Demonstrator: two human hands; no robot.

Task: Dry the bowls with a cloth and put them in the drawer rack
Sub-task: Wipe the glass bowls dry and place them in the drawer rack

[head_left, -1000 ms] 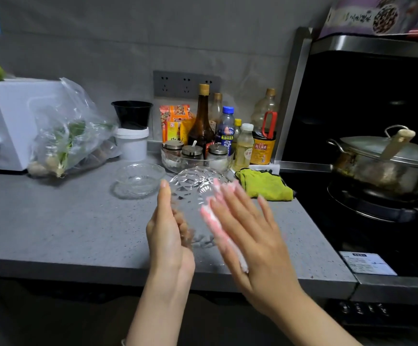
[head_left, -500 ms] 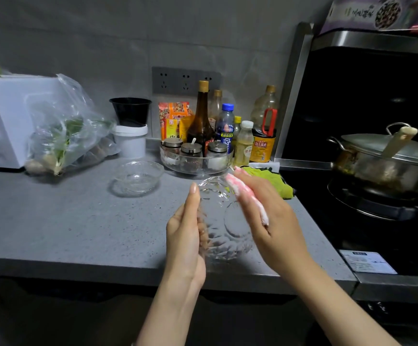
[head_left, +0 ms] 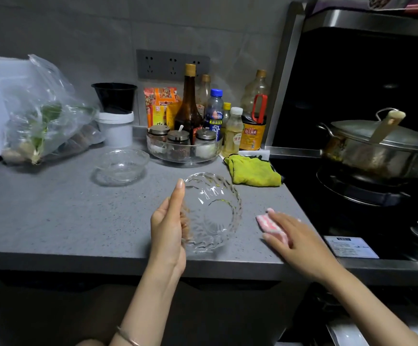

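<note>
Near the front edge of the grey speckled counter [head_left: 53, 221]: a patterned clear glass bowl [head_left: 213, 213] tipped on edge in the left hand [head_left: 168, 226], a pink checked cloth [head_left: 270, 226] just to its right under the right hand [head_left: 295, 240]. Behind and left, a second clear glass bowl [head_left: 121, 166] upright, with a white plastic tub [head_left: 115, 128] behind it. Behind and right, a round clear tray of spice jars [head_left: 184, 156] before a row of bottles [head_left: 189, 106], a yellow-green rag [head_left: 252, 171] at the counter's right edge, then a lidded steel pot [head_left: 377, 151] on the stove [head_left: 352, 196].
</note>
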